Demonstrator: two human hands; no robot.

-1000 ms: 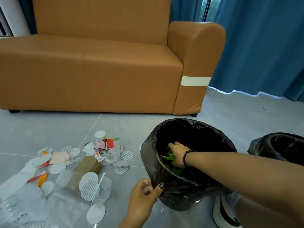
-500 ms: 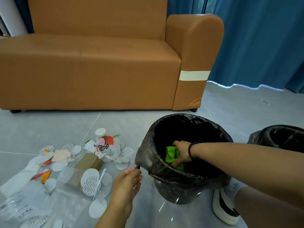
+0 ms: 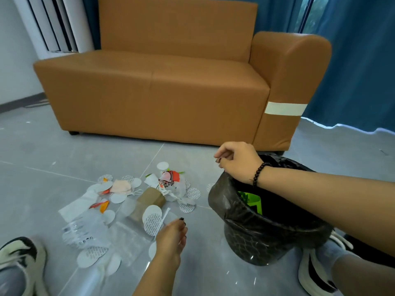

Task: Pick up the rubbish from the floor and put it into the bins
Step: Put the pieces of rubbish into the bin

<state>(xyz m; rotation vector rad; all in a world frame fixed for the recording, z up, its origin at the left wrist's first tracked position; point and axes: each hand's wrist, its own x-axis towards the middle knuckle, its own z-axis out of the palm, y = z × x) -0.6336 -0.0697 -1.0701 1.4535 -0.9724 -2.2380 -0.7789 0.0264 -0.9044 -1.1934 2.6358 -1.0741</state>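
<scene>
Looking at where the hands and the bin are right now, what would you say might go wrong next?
The bin already looks tilted, and the right hand above its rim might tip it further. The left hand reaches toward thin white discs lying flat on clear plastic; they may be hard to pinch or may slide.

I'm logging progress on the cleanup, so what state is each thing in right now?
Bin: upright, lined with a black bag, open.
Green wrapper: inside the bin.
Floor rubbish: still scattered on the tiles.
Right hand: above the bin's rim, fingers loosely curled, empty.
Left hand: reaching low over the rubbish, holding nothing.
</scene>
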